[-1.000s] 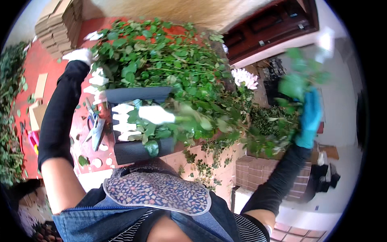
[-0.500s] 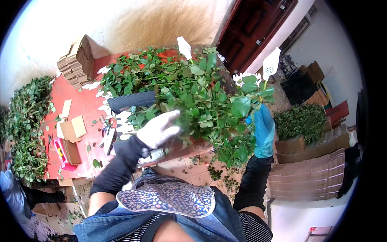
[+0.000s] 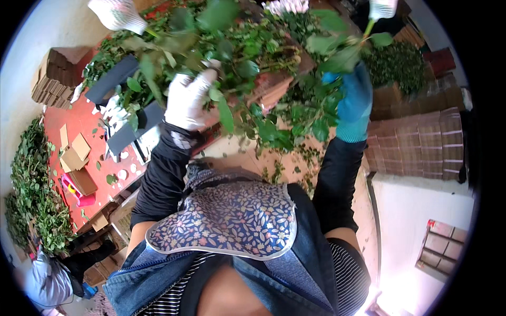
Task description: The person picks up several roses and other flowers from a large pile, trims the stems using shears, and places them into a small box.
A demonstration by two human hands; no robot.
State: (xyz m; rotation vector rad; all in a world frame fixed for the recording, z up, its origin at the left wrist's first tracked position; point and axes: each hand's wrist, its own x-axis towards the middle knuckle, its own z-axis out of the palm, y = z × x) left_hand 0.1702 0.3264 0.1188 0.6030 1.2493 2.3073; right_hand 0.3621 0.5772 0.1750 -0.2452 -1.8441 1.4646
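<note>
My left hand (image 3: 185, 102), in a white glove, is closed around a leafy rose stem. Its bud, wrapped in a white net sleeve (image 3: 118, 15), points to the upper left. In a blue-green glove, my right hand (image 3: 354, 100) grips another leafy rose stem (image 3: 368, 30), topped by a white net sleeve (image 3: 383, 7) cut off by the picture's upper edge. Both hands are raised and apart, with motion blur on the leaves. Between and beyond them a heap of cut leafy stems (image 3: 263, 50) covers the table; leaves hide some of my left fingers.
Stacked cardboard pieces (image 3: 52, 79) stand on the red table (image 3: 113, 158) at far left. Dark padded panels (image 3: 113, 79) lie near my left hand. More greenery (image 3: 37, 195) lines the left edge, where another person (image 3: 47, 279) is. Bundled cardboard (image 3: 421, 142) stands at right.
My left hand has gone from loosely open to closed on a rose stem, whose netted bud has lifted to the upper left. My right hand still holds its rose. The view has tilted downward.
</note>
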